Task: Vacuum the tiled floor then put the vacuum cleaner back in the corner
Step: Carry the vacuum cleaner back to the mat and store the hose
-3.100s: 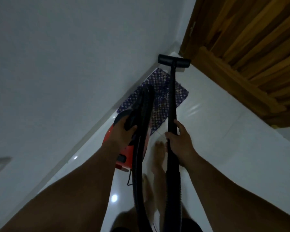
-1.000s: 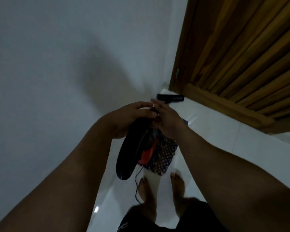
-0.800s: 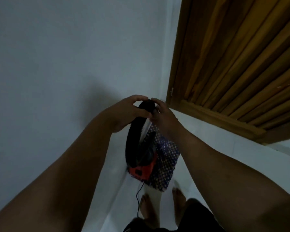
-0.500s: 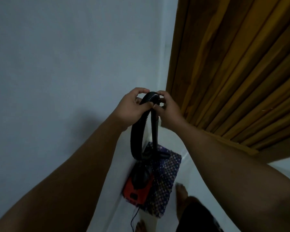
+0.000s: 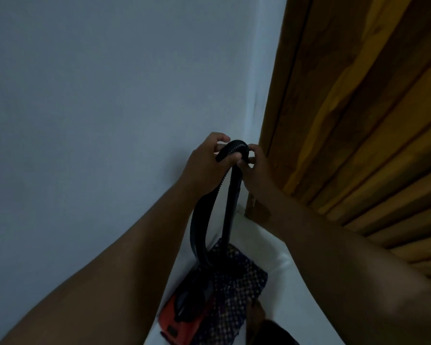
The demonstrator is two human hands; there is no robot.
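Observation:
The red vacuum cleaner (image 5: 184,322) sits low on the floor against the white wall, partly on a dark patterned mat (image 5: 237,290). Its black ribbed hose (image 5: 202,227) loops up from the body to chest height. My left hand (image 5: 204,163) grips the top bend of the hose from the left. My right hand (image 5: 256,165) pinches the same bend from the right, where the black wand (image 5: 230,207) hangs straight down. The nozzle at the wand's lower end is hidden behind the hose and mat.
A wooden slatted door (image 5: 358,120) fills the right side, its frame meeting the white wall (image 5: 110,95) in the corner. White tiled floor (image 5: 284,307) lies beside the mat. My foot (image 5: 259,312) stands by the mat's right edge.
I have stood up from carrying the vacuum and set it by the wall. Both hands lifted the hose's top bend higher and closer to the corner, and the view tilted upward.

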